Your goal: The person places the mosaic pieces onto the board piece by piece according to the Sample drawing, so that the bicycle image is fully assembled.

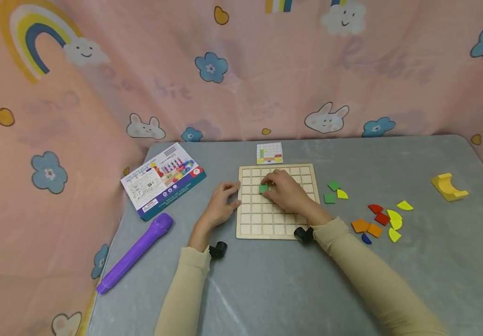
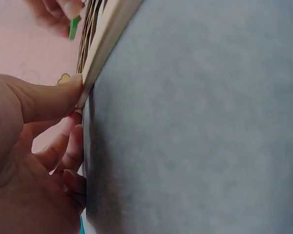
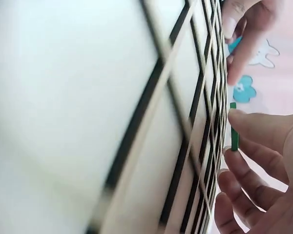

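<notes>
My right hand (image 1: 285, 190) is over the square wooden grid board (image 1: 266, 231), pinching a small green square tile (image 1: 263, 188) between thumb and fingers. In the right wrist view the tile (image 3: 235, 127) stands edge-on, close over the board's raised lines. My left hand (image 1: 220, 205) is at the board's left side. Its thumb and index fingertip touch the rim, spread apart along it, and the other fingers (image 2: 73, 146) bend loosely near the tabletop. Right of the board lie two more green tiles (image 1: 329, 199) beside a yellow quarter piece (image 1: 342, 194).
A pattern card (image 1: 269, 153) lies behind the board. Red (image 1: 382, 218), orange (image 1: 360, 226), yellow and blue (image 1: 366, 239) pieces are scattered at right, with a yellow arch block (image 1: 449, 187) farther out. A printed box (image 1: 162, 179) and purple microphone-shaped toy (image 1: 136, 252) lie at left.
</notes>
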Demonstrator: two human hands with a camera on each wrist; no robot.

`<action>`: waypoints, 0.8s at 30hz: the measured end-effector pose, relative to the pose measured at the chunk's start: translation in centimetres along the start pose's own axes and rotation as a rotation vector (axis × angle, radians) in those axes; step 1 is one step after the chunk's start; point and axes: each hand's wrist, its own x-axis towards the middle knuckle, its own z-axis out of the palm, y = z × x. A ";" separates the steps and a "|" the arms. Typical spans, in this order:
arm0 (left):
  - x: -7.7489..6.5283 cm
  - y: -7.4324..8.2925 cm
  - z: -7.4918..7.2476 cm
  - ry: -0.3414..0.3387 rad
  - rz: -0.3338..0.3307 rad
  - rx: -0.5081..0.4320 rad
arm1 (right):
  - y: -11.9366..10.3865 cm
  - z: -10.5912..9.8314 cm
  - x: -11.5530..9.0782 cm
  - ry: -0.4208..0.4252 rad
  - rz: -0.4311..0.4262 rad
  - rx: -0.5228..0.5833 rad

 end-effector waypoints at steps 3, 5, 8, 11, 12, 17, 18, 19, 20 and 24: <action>0.0 0.1 0.0 0.000 0.009 0.003 | -0.3 0.7 0.5 0.010 0.017 -0.002; 0.1 0.1 0.0 0.001 0.013 0.005 | -0.4 0.9 0.8 0.023 0.020 -0.027; 0.1 0.0 0.0 0.000 0.006 0.007 | -0.6 1.2 1.2 0.032 0.021 -0.073; 0.1 0.0 0.1 0.000 -0.003 0.007 | -0.9 1.4 1.5 0.035 0.028 -0.092; 0.1 0.0 0.1 0.003 -0.001 0.009 | -0.9 1.4 1.6 0.035 0.031 -0.093; 0.1 0.0 0.1 0.013 -0.007 0.018 | -1.6 1.4 1.9 0.033 0.063 -0.065; 0.1 0.1 0.1 0.016 -0.006 0.021 | -1.7 1.4 1.9 0.031 0.069 -0.059; 0.1 0.1 0.1 0.017 -0.008 0.021 | -1.8 1.4 1.9 0.029 0.074 -0.053; 0.1 0.1 0.1 0.018 -0.006 0.023 | -2.0 1.4 2.0 0.025 0.079 -0.051; 0.0 0.1 0.1 0.019 -0.006 0.016 | -2.2 1.2 1.9 0.007 0.112 -0.055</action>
